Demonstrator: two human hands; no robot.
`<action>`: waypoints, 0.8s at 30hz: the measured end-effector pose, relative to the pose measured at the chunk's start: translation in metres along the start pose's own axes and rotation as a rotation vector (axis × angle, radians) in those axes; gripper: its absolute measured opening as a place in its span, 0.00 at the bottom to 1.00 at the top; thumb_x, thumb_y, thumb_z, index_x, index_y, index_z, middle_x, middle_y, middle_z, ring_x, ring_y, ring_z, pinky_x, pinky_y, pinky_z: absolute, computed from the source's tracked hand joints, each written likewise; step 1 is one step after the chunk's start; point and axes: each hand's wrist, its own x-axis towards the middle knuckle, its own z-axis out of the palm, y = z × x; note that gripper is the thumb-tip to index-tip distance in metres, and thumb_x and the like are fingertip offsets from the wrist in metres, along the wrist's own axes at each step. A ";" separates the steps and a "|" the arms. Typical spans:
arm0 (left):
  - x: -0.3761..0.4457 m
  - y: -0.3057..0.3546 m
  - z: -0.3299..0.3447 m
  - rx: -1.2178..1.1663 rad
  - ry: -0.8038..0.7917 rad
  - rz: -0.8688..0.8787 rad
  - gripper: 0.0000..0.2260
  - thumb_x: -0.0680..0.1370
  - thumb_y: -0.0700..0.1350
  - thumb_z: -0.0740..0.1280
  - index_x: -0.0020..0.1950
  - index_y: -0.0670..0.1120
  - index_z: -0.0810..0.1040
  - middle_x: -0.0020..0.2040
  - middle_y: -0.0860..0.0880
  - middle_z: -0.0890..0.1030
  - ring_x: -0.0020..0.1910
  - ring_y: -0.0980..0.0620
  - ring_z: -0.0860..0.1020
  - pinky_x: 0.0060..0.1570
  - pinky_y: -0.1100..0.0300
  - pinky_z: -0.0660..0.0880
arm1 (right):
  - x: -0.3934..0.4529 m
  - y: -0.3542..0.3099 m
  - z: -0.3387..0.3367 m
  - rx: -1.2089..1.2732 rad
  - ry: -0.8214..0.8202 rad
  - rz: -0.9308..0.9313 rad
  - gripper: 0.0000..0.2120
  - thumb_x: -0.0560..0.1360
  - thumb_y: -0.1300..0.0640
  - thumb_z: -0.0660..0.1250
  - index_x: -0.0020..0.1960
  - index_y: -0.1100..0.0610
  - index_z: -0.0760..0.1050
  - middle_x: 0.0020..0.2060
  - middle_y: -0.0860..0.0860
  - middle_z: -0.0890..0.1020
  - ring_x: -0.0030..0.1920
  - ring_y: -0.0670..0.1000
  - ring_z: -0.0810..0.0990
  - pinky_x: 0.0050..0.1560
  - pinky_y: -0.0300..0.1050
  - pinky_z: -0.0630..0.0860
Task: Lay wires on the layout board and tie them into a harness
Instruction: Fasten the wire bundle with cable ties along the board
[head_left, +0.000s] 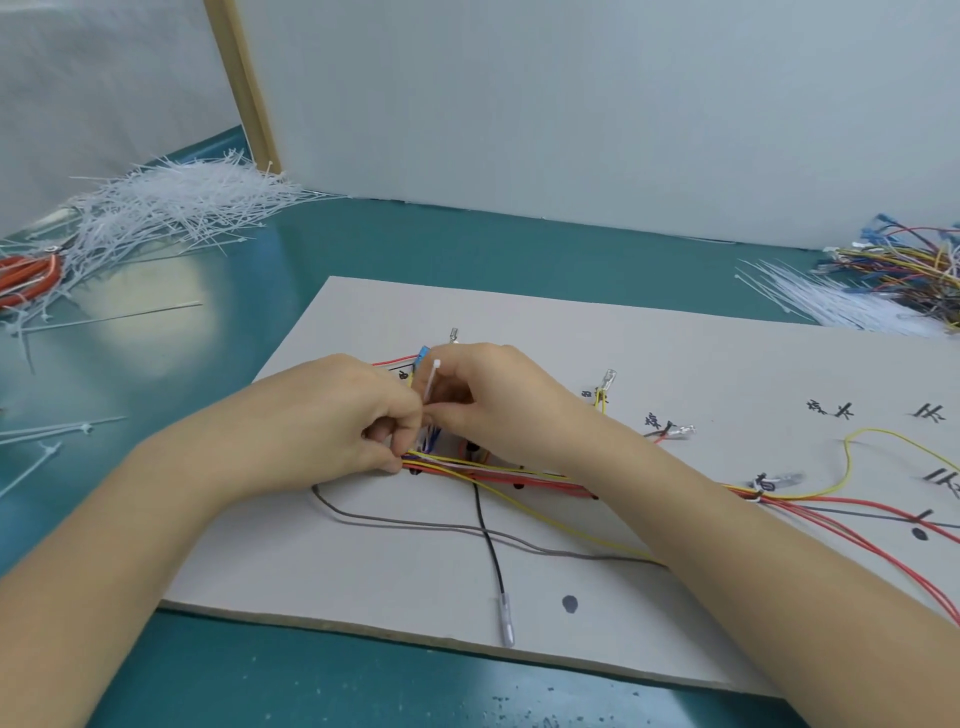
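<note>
both hands (332, 415) (498, 400) seemingly pinch a white cable tie (431, 382) with curled fingers over the wires (519, 475).

Assembly workshop bench: teal tabletop (467, 244), cable-tie heap (171, 208) far left of layout board (675, 364), wire bundle (904, 265) far right.

hidden: wire bundle (457, 462) under both hands | cut off: red wires (883, 535) right of right hand (498, 400) | unreadable: board markings (826, 410)

Left hand (332, 415), right hand (498, 400) pinch white cable tie (431, 382) over wire bundle (519, 475) on layout board (675, 364).
</note>
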 end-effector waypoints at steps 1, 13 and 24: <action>0.001 0.001 0.001 0.021 -0.012 0.001 0.15 0.69 0.45 0.73 0.32 0.59 0.69 0.32 0.58 0.73 0.39 0.64 0.72 0.35 0.69 0.66 | 0.000 0.000 0.000 -0.002 -0.011 0.000 0.04 0.73 0.65 0.67 0.47 0.62 0.78 0.39 0.52 0.82 0.39 0.49 0.77 0.44 0.41 0.73; -0.020 0.013 0.002 0.405 0.115 0.375 0.10 0.72 0.44 0.60 0.37 0.50 0.81 0.37 0.55 0.80 0.26 0.51 0.76 0.23 0.66 0.67 | -0.001 0.003 -0.002 0.097 -0.083 0.025 0.06 0.77 0.63 0.62 0.43 0.55 0.74 0.30 0.39 0.78 0.31 0.33 0.75 0.36 0.25 0.66; -0.021 0.012 0.012 0.522 0.154 0.451 0.11 0.69 0.36 0.60 0.39 0.48 0.80 0.35 0.51 0.78 0.28 0.50 0.76 0.20 0.61 0.70 | 0.000 0.004 0.004 0.040 -0.075 -0.018 0.03 0.73 0.65 0.67 0.42 0.59 0.79 0.35 0.47 0.80 0.36 0.44 0.76 0.42 0.36 0.72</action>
